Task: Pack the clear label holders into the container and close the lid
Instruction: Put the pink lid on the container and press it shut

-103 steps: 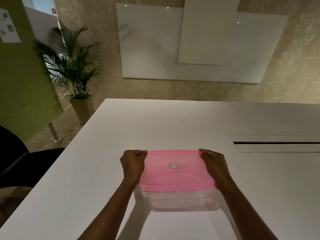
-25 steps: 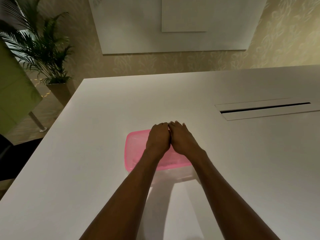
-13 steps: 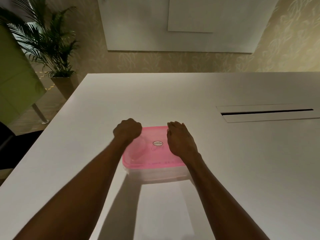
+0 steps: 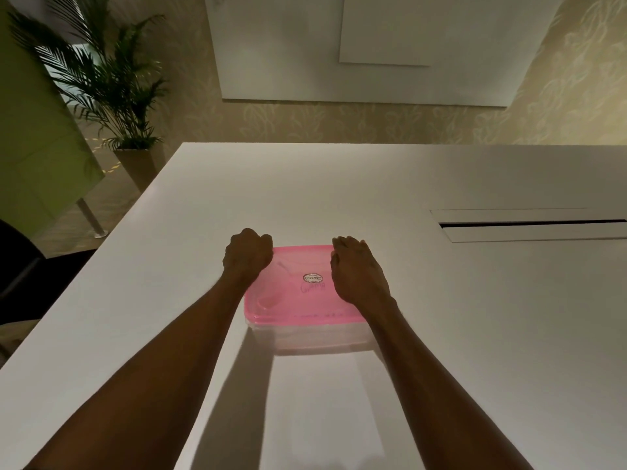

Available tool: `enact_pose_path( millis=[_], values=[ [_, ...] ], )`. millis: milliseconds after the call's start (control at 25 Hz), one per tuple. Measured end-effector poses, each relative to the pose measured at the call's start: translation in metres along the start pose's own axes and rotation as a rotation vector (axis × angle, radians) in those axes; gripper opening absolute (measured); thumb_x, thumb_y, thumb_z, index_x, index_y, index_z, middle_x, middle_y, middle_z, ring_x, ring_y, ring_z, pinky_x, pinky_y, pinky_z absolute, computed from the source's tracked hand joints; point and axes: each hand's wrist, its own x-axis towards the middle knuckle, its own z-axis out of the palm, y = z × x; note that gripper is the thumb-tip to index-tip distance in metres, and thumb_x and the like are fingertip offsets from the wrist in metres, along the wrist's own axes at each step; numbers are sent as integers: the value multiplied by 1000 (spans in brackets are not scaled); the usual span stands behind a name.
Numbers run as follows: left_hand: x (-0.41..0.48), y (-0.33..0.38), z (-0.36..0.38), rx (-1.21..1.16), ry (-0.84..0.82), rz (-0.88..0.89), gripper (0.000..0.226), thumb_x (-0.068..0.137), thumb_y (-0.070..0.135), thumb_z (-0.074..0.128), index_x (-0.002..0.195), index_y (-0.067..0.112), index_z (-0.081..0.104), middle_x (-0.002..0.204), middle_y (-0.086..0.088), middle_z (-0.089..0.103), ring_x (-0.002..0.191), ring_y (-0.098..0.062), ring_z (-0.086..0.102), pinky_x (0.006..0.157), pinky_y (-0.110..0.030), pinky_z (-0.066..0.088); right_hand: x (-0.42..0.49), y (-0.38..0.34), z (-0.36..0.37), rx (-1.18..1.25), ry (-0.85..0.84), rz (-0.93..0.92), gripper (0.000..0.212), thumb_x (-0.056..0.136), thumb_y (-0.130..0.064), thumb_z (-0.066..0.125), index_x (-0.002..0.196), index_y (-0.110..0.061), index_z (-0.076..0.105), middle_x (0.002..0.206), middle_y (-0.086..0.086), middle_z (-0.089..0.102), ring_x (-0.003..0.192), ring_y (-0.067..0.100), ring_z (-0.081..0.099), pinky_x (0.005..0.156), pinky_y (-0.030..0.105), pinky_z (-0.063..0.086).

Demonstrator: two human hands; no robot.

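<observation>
A clear plastic container point(image 4: 315, 337) stands on the white table point(image 4: 305, 191) with its pink lid point(image 4: 298, 301) on top, a round sticker at the lid's middle. My left hand point(image 4: 247, 257) is a closed fist resting on the lid's far left corner. My right hand point(image 4: 354, 271) lies palm down on the lid's far right part, with its fingers curled over the far edge. The clear label holders cannot be made out through the lid or the wall.
A long cable slot point(image 4: 532, 223) is cut into the table at the right. The table's left edge runs diagonally, with a dark chair point(image 4: 20, 266) and a potted palm point(image 4: 112, 86) beyond it. A whiteboard point(image 4: 305, 45) hangs on the far wall.
A second ago both hands met at the middle of the lid's far edge. They have since moved apart to its far corners. The container has stayed in place.
</observation>
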Motion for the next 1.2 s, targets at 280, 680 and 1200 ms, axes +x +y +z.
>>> enact_pose_path(
  millis=[280,680,1200],
  values=[
    [-39,-5,8,294,89,49,65,104,58,29,122,4,61,122,-17,67,113,-39,64,82,-40,44,1,-3,1,2,2,9,43,105,-16,41,143,0,54,149,15,51,144,33,41,127,47,20],
    [-96,-26,-1,247,67,-72,71,100,66,31,129,3,49,125,-19,66,110,-42,66,89,-44,49,-1,-3,0,22,11,27,42,104,-13,38,140,0,56,146,15,53,141,32,43,127,45,22],
    [-92,-41,3,-118,60,-222,73,93,73,45,93,2,62,95,-12,64,92,-35,61,78,-40,48,1,0,1,61,21,37,46,107,-15,35,149,-2,46,151,13,50,144,29,41,128,43,20]
  ],
)
